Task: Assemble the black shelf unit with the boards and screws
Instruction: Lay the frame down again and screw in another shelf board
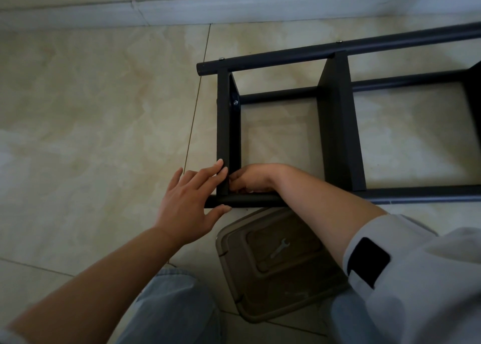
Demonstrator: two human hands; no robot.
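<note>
The flat left hand [188, 200] should press the end board [223, 135] tight against the pole [250, 201] while the curled right hand [250, 178], whose grip cannot be told, works just beside it.

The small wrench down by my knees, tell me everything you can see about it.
The wrench is small, flat and pale grey, metal by the look of it, with an open jaw at its upper right end. It lies slanted on the recessed top of the brownish plastic container, just below the black frame. Neither hand touches it.
</note>
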